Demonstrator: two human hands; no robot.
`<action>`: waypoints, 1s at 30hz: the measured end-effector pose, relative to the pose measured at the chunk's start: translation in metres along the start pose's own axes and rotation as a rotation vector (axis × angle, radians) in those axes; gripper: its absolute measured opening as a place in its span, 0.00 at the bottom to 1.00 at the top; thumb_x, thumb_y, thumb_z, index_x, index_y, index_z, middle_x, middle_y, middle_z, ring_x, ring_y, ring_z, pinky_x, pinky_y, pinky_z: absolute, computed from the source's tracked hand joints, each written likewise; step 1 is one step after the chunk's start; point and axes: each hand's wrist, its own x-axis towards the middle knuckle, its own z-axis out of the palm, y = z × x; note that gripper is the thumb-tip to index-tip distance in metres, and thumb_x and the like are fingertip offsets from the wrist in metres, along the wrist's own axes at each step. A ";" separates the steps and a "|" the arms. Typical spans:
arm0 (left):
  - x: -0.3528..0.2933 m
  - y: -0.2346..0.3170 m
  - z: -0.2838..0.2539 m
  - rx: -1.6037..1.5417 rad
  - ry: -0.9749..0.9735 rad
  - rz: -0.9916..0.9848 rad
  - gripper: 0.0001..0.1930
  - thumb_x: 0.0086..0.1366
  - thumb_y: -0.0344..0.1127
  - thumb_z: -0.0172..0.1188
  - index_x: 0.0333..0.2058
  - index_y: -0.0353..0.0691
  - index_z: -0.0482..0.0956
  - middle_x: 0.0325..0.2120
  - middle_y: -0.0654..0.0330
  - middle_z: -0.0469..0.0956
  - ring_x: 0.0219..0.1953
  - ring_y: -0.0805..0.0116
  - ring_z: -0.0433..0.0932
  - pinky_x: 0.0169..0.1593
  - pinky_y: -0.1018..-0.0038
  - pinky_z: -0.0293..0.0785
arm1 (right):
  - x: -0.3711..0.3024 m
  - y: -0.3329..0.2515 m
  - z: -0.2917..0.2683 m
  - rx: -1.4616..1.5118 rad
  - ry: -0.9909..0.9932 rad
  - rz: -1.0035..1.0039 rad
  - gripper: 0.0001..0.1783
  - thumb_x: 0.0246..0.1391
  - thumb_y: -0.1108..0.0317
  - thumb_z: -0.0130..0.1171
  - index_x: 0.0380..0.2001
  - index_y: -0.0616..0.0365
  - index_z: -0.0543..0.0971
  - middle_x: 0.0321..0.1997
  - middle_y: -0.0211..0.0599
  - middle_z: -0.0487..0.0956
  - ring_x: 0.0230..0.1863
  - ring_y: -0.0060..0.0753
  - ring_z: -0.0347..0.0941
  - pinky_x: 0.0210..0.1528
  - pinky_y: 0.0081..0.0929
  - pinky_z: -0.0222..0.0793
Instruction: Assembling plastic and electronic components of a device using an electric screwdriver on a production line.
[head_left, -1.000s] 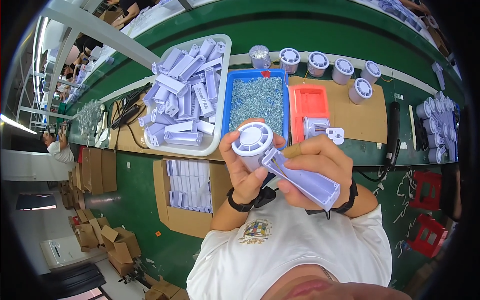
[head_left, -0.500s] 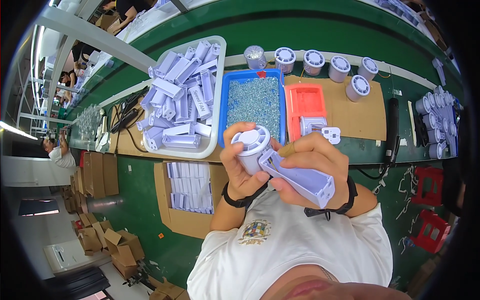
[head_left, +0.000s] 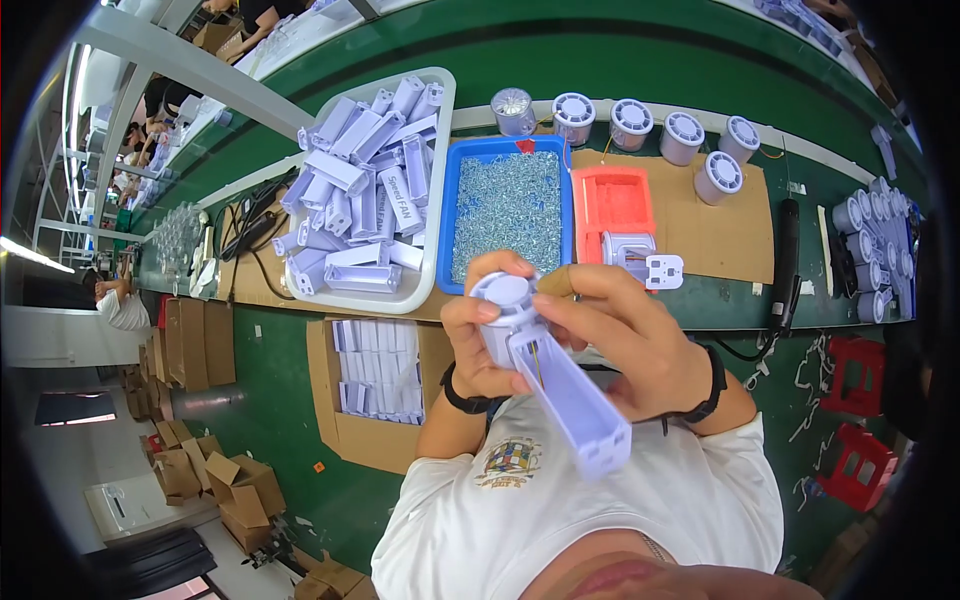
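Observation:
A pale lavender handheld fan's round head (head_left: 506, 292), with a slotted top, sits in my left hand (head_left: 474, 345), whose fingers are wrapped round its side. From the head juts an open trough-shaped handle shell (head_left: 578, 405), slanting toward my chest with a thin yellowish wire inside. My right hand (head_left: 645, 350) is closed, thumb and index fingertips pressed at the head's right rim above the handle joint. Whether anything small lies between those fingertips is hidden. One right finger wears a tan wrap.
Ahead stand a white tub (head_left: 440, 180) of handle shells, a blue tray (head_left: 568, 220) of small screws and a red fixture (head_left: 645, 200) holding a fan part. Several fan heads (head_left: 683, 135) line the back. A black electric screwdriver (head_left: 786, 260) lies right; a carton (head_left: 335, 430) sits below left.
My right hand has let go of the handle shell and moved up to the fan head's rim. The handle has swung down toward my chest while my left hand keeps the head.

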 end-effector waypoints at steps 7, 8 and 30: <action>0.002 0.007 0.009 -0.136 -0.085 -0.078 0.37 0.54 0.51 0.76 0.57 0.54 0.64 0.55 0.36 0.61 0.53 0.49 0.70 0.52 0.60 0.74 | -0.003 0.008 -0.009 -0.111 -0.080 -0.106 0.26 0.41 0.73 0.75 0.47 0.69 0.80 0.44 0.45 0.77 0.35 0.34 0.79 0.36 0.26 0.78; 0.002 0.006 0.007 -0.099 -0.102 -0.076 0.37 0.55 0.53 0.75 0.58 0.54 0.64 0.55 0.36 0.61 0.53 0.49 0.69 0.53 0.59 0.72 | -0.004 0.008 -0.010 -0.152 -0.096 -0.128 0.25 0.42 0.73 0.75 0.46 0.69 0.81 0.45 0.46 0.77 0.35 0.35 0.79 0.35 0.26 0.78; 0.077 0.008 0.011 0.845 -0.314 -0.405 0.13 0.56 0.31 0.71 0.38 0.37 0.78 0.39 0.55 0.79 0.34 0.64 0.80 0.33 0.70 0.76 | 0.027 0.077 -0.103 -0.291 0.052 0.287 0.30 0.37 0.73 0.73 0.48 0.62 0.77 0.48 0.39 0.79 0.51 0.35 0.76 0.55 0.30 0.71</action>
